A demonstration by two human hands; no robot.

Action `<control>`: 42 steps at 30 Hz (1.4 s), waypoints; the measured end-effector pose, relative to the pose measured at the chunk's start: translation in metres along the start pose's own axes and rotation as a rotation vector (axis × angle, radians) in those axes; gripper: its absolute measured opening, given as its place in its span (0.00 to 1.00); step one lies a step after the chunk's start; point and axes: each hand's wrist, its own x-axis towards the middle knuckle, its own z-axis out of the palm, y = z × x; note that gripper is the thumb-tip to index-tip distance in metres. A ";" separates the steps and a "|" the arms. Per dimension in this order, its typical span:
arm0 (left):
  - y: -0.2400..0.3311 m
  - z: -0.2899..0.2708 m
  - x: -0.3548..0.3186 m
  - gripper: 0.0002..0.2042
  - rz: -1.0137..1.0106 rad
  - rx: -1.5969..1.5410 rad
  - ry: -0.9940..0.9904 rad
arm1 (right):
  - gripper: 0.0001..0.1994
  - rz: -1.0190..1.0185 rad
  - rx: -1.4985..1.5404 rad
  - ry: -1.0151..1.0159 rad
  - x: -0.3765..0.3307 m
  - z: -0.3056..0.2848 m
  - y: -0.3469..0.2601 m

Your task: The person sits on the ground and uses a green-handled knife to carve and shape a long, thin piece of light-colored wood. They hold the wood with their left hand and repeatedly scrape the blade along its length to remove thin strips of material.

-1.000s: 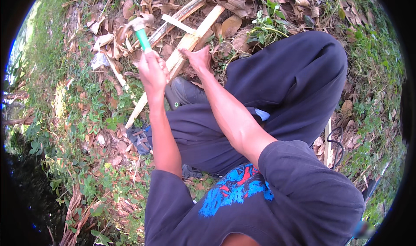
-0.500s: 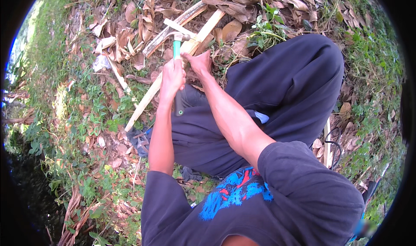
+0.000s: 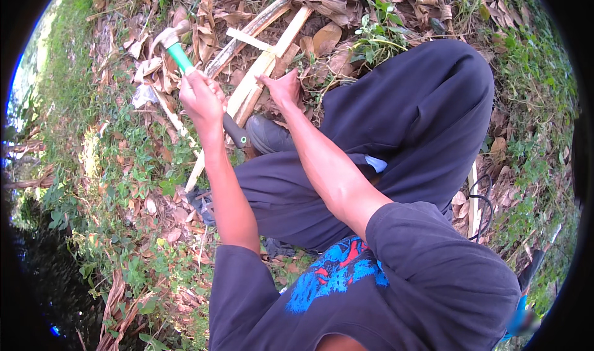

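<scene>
My left hand [image 3: 203,100] is wrapped round the handle of a claw hammer [image 3: 179,57], with its metal head up and to the left, clear of the wood. The handle is green near the head, and its dark grip end sticks out below my fist. My right hand [image 3: 284,90] holds a long pale wooden strip [image 3: 249,86] at its right edge, thumb laid on top; the other fingers are partly hidden. A short thin wooden piece [image 3: 250,40] lies across the strip, just beyond that thumb, forming a cross. The strip slants down past my dark boot [image 3: 269,134].
A rough split stick [image 3: 260,24] lies behind the strip among dry brown leaves [image 3: 328,38]. Clear crumpled plastic [image 3: 144,95] is on the ground at left. My bent leg [image 3: 414,103] takes up the right. A dark cord [image 3: 489,205] loops beside another pale stick [image 3: 473,196].
My left hand has swung the hammer up and left, away from the crossed wood. The right hand stays at the strip in nearly the same spot.
</scene>
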 end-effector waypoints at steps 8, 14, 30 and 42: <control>-0.014 0.005 -0.001 0.16 -0.071 0.173 -0.040 | 0.50 0.012 -0.048 -0.003 -0.003 0.003 -0.001; -0.011 -0.014 -0.006 0.16 -0.002 -0.164 0.098 | 0.52 -0.018 -0.028 -0.090 -0.006 -0.004 0.004; -0.115 -0.029 0.033 0.18 0.131 0.738 -0.081 | 0.30 -0.491 -0.124 -0.346 -0.029 -0.074 0.026; 0.049 -0.127 -0.048 0.16 -0.033 0.019 -0.522 | 0.23 -0.645 0.637 -0.933 -0.138 -0.063 -0.068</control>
